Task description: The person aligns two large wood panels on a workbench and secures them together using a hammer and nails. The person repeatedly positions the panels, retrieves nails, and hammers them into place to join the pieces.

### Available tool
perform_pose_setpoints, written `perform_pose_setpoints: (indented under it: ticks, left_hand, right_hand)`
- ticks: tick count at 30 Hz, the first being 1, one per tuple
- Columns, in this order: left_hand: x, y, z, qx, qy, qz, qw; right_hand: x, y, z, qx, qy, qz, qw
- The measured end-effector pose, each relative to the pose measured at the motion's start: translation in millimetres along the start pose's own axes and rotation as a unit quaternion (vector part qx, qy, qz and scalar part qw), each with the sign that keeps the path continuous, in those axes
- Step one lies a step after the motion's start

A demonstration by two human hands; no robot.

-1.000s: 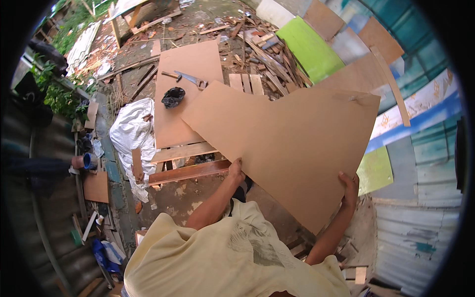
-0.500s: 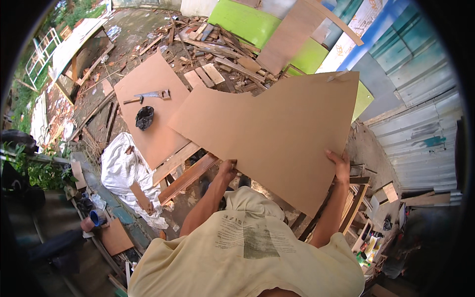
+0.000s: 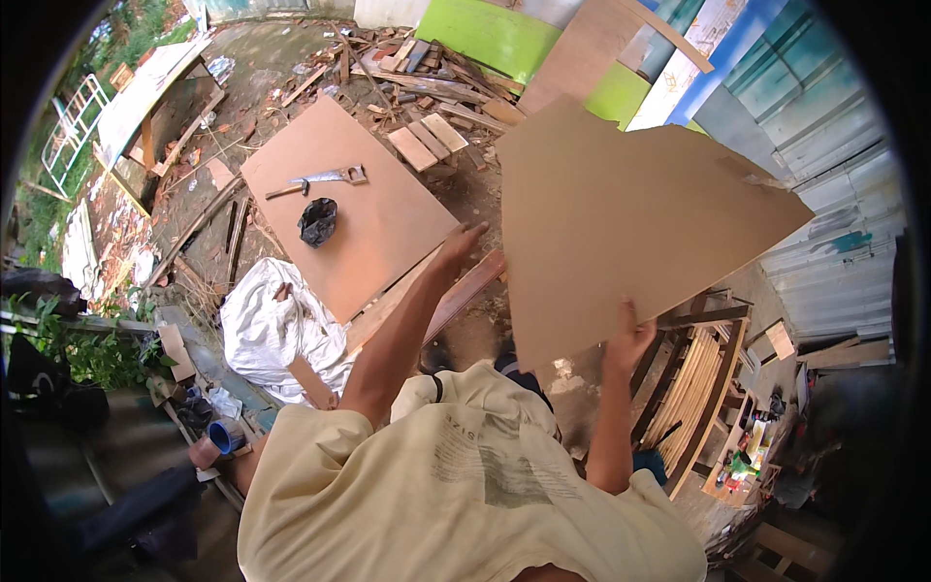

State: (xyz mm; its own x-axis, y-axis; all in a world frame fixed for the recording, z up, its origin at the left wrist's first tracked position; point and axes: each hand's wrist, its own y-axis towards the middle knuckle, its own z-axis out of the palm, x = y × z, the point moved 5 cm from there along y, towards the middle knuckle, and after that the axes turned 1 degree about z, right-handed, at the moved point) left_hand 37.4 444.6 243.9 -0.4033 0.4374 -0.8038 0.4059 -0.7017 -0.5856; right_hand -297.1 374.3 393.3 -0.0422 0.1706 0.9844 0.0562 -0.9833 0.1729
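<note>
Littered ground (image 3: 276, 48) surrounds the table (image 3: 393, 233), right of which a board (image 3: 640, 228), likely light, stiff and best held by opposite edges, is pinched at its lower edge by the right hand (image 3: 630, 339), the left hand (image 3: 462, 247) loosely spread, empty, by the table.

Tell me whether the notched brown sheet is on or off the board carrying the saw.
Off: the right hand grips the notched sheet by its lower edge, and ground shows between sheet and board.
</note>
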Motion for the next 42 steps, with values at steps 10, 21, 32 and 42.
perform_pose_setpoints:
  ticks: [10,21,32,42]
  left_hand:
    - [152.3,-136.3,-48.9,-0.053,-0.037,-0.159,0.985]
    - [187.5,-113.0,-54.7,-0.098,-0.384,-0.151,0.906]
    - [164.5,-111.1,-3.3,-0.107,-0.256,-0.061,0.959]
    - [184.9,-113.6,-34.4,-0.199,-0.212,-0.042,0.956]
  right_hand:
    - [-140.1,-116.9,124.5,0.038,-0.181,0.052,0.981]
    - [-167.8,-125.3,93.3,0.009,-0.151,0.240,0.959]
    - [-267.7,-165.0,33.5,0.058,-0.207,0.337,0.917]
    - [-176.3,-172.3,21.5,0.263,-0.082,0.579,0.767]
